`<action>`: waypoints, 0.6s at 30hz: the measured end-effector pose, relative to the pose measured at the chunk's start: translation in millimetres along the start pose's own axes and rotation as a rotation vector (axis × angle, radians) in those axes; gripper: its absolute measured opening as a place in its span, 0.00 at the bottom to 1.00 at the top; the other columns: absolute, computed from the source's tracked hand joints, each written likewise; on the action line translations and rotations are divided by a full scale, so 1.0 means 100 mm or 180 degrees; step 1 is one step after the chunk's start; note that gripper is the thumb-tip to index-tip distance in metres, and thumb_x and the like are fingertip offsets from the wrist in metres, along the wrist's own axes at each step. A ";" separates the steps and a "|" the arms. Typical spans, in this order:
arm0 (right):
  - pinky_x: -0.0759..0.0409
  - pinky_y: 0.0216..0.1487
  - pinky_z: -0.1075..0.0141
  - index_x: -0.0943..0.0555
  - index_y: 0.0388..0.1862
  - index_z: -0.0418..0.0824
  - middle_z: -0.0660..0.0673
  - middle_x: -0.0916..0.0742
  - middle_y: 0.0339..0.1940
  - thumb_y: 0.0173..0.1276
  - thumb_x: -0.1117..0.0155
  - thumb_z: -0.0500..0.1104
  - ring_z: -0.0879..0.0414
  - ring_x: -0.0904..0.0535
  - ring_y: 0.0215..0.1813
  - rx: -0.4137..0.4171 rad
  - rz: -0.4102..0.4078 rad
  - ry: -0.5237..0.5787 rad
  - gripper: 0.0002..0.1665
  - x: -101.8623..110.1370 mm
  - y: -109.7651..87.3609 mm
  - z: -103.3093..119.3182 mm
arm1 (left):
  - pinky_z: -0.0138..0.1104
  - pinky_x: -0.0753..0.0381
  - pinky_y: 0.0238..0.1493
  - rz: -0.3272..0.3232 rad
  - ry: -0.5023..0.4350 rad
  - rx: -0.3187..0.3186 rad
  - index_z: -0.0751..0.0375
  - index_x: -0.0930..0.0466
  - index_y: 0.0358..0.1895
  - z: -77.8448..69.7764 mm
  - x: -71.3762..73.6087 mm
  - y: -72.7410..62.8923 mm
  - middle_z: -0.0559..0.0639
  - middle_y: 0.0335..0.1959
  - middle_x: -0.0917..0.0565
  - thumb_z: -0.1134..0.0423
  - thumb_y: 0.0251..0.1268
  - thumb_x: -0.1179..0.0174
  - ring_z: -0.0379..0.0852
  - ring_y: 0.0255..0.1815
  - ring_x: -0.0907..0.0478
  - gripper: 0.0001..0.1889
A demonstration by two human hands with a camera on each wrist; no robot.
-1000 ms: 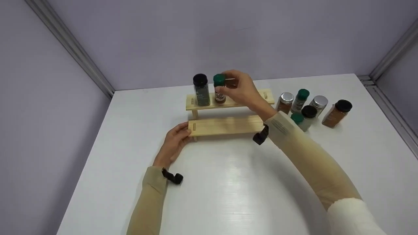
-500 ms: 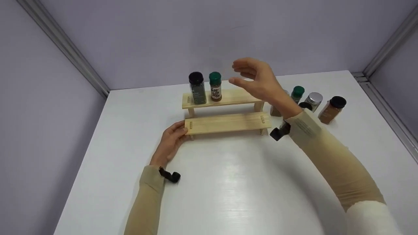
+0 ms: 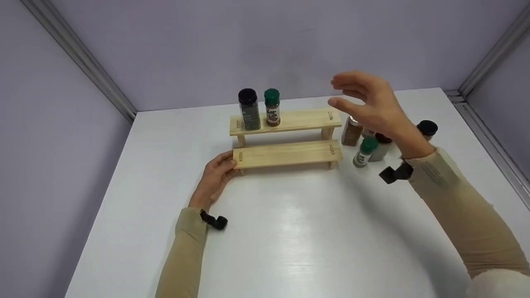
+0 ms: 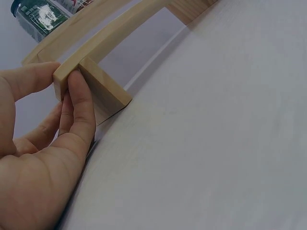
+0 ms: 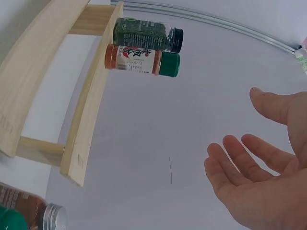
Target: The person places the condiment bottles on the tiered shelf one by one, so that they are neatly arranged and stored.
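Note:
My left hand pinches the left end of the lower step of a two-step wooden spice rack, thumb on top and fingers underneath, as the left wrist view shows. On the upper step stand a black-capped spice jar of green herbs and, just right of it, a green-capped spice jar with reddish contents. My right hand hovers in the air above the jars at the right, thumb and fingers apart, holding nothing; the right wrist view shows its palm bare.
Right of the rack several more spice jars stand on the white table. They include a silver-capped brown jar, a green-capped jar and a black-capped jar. My right hand and forearm partly hide the group. A pale wall rises behind.
My right hand has let go of the green-capped jar on the upper step and moved right, over the other jars. My left hand has kept its grip on the rack.

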State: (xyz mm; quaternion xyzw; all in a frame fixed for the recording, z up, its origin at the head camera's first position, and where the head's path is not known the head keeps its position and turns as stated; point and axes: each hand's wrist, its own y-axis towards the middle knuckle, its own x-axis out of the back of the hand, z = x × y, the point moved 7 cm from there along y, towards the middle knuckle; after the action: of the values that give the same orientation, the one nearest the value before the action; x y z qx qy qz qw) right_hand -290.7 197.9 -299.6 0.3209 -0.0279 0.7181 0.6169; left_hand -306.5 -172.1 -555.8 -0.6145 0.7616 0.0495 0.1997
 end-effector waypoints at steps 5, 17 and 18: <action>0.22 0.72 0.69 0.19 0.69 0.35 0.41 0.14 0.63 0.73 0.25 0.41 0.65 0.18 0.62 -0.0009 -0.0076 -0.0144 0.28 0.16 -0.19 -0.10 | 0.34 0.17 0.64 0.0005 0.0048 0.0000 0.68 0.34 0.78 -0.01 0.00 0.00 0.63 0.73 0.27 0.68 0.81 0.41 0.48 0.65 0.21 0.28; 0.23 0.65 0.79 0.18 0.66 0.34 0.57 0.13 0.57 0.71 0.24 0.36 0.70 0.18 0.60 -0.0090 -0.0417 -0.0454 0.26 0.60 -0.61 -0.43 | 0.33 0.16 0.63 0.0000 0.0023 0.0022 0.67 0.33 0.78 0.00 -0.01 0.01 0.62 0.73 0.26 0.69 0.82 0.42 0.47 0.65 0.20 0.26; 0.23 0.65 0.79 0.17 0.66 0.33 0.60 0.13 0.56 0.71 0.24 0.36 0.70 0.18 0.59 -0.0114 -0.0440 -0.0443 0.26 0.65 -0.63 -0.46 | 0.33 0.16 0.62 -0.0009 0.0023 0.0019 0.67 0.32 0.78 0.00 -0.01 0.01 0.62 0.72 0.26 0.69 0.82 0.42 0.47 0.64 0.20 0.26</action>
State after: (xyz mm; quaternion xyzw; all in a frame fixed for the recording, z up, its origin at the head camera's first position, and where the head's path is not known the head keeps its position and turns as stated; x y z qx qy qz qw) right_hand -255.3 289.4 -326.6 0.3600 -0.0614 0.6492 0.6672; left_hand -307.1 -170.8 -555.7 -0.6151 0.7616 0.0446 0.1989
